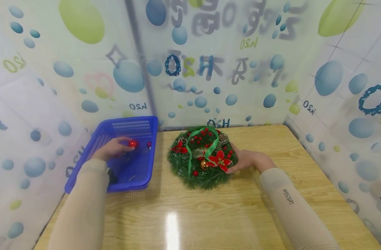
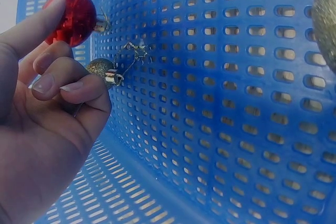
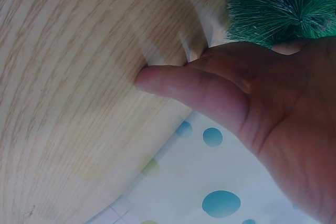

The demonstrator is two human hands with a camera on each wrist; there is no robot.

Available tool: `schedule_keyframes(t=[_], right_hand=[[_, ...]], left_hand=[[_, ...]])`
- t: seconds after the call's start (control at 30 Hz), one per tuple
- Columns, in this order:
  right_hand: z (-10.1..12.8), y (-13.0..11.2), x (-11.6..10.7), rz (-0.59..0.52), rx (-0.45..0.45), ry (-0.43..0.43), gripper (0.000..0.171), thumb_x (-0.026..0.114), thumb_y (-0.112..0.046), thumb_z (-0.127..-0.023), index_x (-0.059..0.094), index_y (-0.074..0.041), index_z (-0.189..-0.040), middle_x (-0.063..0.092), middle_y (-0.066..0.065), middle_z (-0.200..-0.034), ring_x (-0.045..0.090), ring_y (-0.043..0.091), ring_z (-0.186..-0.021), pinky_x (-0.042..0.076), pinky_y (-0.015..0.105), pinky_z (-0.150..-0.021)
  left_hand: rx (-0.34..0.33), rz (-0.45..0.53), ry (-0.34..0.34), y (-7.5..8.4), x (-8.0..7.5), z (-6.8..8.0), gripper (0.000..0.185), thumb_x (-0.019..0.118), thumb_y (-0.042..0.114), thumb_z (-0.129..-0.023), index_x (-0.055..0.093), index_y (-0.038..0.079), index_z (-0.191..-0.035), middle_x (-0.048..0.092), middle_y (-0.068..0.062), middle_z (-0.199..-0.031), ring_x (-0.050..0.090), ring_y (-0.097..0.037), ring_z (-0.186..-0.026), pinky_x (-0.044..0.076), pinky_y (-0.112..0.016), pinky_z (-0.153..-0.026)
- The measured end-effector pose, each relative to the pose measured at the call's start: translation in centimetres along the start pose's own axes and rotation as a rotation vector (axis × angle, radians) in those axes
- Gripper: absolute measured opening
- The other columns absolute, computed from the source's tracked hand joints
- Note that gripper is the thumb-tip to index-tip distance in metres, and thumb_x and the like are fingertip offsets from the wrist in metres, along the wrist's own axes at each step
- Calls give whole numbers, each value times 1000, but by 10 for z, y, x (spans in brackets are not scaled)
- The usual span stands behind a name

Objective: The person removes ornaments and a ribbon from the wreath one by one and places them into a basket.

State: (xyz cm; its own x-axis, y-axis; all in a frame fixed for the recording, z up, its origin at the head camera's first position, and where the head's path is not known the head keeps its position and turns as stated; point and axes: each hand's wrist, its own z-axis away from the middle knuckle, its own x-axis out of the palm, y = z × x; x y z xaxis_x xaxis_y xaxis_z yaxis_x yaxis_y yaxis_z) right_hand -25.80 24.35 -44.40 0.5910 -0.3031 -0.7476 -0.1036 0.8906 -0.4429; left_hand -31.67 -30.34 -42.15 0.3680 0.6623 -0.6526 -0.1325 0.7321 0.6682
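Observation:
My left hand (image 1: 113,148) is inside the blue plastic basket (image 1: 152,159), pinching a shiny red Christmas bauble (image 2: 79,17) between thumb and finger. Its other fingers curl toward the palm, with a gold glitter bauble (image 2: 98,66) right beside them. A green Christmas wreath (image 1: 181,170) lies on the table, trimmed with red poinsettias (image 1: 220,160), berries, pinecones, a gold bauble (image 1: 204,164) and a loose green ribbon (image 1: 214,141). My right hand (image 1: 246,160) rests against the wreath's right side, thumb straight along the tabletop; the wreath partly hides its other fingers.
Another small red bauble (image 1: 149,144) lies near the basket's right wall, and a larger gold glitter ornament (image 2: 326,19) shows at the edge of the left wrist view. The wooden table (image 1: 209,218) meets a patterned wall covering (image 1: 190,114) at its back edge.

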Motion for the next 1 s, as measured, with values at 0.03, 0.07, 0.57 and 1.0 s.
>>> schedule_keyframes(t=[0.03, 0.07, 0.57, 1.0], right_hand=[[0, 0, 0, 4, 3, 1, 139, 72, -73, -69, -22, -18, -154, 20, 23, -161, 26, 45, -145, 28, 59, -114], [0, 0, 0, 8, 3, 3, 139, 72, -74, -68, -21, -18, -155, 21, 23, -160, 26, 45, -145, 28, 59, -114], [1, 0, 0, 7, 24, 6, 138, 72, -73, -69, -22, -19, -154, 20, 22, -161, 22, 46, -146, 28, 60, -114], [1, 0, 0, 17, 21, 6, 139, 71, -75, -68, -23, -20, -154, 20, 22, -161, 25, 45, -146, 28, 59, -115]], left_hand=[[1, 0, 0, 0, 0, 0, 62, 67, 39, -93, 45, 13, -145, 47, -20, -146, 54, -39, -124, 51, -50, -94], [2, 2, 0, 1, 0, 0, 63, 67, 39, -92, 45, 13, -145, 47, -20, -145, 54, -38, -122, 51, -48, -93], [22, 19, 18, 7, -4, 6, 66, 63, 40, -95, 39, 12, -149, 49, -19, -138, 60, -32, -99, 53, -41, -82], [150, -30, 66, 46, -26, 16, 68, 60, 45, -95, 35, 19, -152, 54, -18, -133, 61, -23, -90, 53, -39, -78]])
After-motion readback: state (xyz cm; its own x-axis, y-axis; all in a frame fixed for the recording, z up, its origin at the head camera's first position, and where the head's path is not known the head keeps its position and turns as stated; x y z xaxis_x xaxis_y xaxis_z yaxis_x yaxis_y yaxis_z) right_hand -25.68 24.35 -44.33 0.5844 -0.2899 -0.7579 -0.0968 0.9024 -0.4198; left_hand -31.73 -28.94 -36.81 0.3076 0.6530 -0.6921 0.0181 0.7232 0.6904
